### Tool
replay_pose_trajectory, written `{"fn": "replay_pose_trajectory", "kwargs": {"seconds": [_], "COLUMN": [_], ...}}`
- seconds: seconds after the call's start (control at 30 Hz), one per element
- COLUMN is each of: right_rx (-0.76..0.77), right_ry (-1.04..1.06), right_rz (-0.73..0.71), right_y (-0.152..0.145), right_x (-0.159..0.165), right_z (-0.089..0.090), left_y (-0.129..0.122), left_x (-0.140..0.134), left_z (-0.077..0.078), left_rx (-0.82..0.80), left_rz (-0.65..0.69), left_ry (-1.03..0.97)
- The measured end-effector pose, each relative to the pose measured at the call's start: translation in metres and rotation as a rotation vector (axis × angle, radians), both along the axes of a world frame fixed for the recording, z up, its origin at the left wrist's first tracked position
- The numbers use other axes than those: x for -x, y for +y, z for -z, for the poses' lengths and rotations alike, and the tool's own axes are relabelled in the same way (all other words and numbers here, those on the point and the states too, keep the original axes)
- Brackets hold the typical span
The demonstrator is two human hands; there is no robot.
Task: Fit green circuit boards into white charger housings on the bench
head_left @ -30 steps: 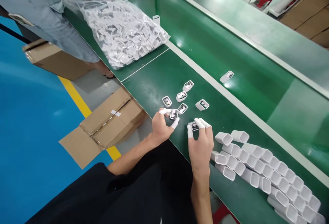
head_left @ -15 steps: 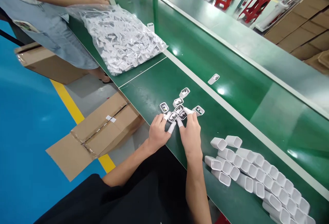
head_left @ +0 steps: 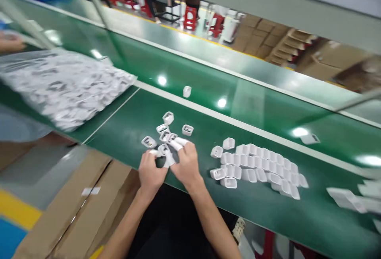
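Note:
My left hand (head_left: 152,169), with white covers on its fingertips, has thumb and finger around a white open-ended plastic casing (head_left: 163,150) with parts visible inside. Beside it, my right hand (head_left: 187,162), also with white fingertip covers, pinches another such casing (head_left: 172,137) in the same cluster. Its fingers partly hide that casing. More filled casings stand close by: one left of my hands (head_left: 149,142), one behind (head_left: 168,117) and one to the right (head_left: 187,130). The view is blurred.
Rows of white casings (head_left: 262,160) stand right on the green table (head_left: 202,207). A clear bag of white parts (head_left: 74,84) lies at left, near another person's hand (head_left: 10,41). A cardboard box (head_left: 86,195) sits below the front edge. A grey beam (head_left: 268,3) crosses overhead.
The camera view has swung to the right and up, showing more of the table's right side and the overhead beam. Both hands remain at the same cluster of casings.

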State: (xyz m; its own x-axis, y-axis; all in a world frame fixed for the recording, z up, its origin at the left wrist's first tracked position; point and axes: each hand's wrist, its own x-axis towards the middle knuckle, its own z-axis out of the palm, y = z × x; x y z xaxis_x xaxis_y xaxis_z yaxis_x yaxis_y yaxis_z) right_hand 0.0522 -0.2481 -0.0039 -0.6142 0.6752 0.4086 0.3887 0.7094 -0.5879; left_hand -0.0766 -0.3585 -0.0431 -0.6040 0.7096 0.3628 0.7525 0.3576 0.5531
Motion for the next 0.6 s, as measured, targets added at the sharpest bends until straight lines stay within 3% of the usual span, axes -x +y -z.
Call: {"fn": "replay_pose_trajectory", "kwargs": {"seconds": [0.23, 0.43, 0.6], "right_rx": [-0.114, -0.116, -0.009], "right_ry": [-0.289, -0.256, -0.199], "right_rz": [-0.168, -0.189, -0.232], "right_y": [-0.001, 0.0, -0.004], "right_x": [0.012, 0.014, 0.004], "right_z": [0.013, 0.01, 0.0], "left_y": [0.007, 0.008, 0.001], "left_x": [0.014, 0.012, -0.005], "left_z": [0.002, -0.003, -0.02], "left_rx": [0.104, -0.051, -0.189], "left_rz": [-0.091, 0.014, -0.103], "left_ry": [-0.036, 0.075, -0.156]}}
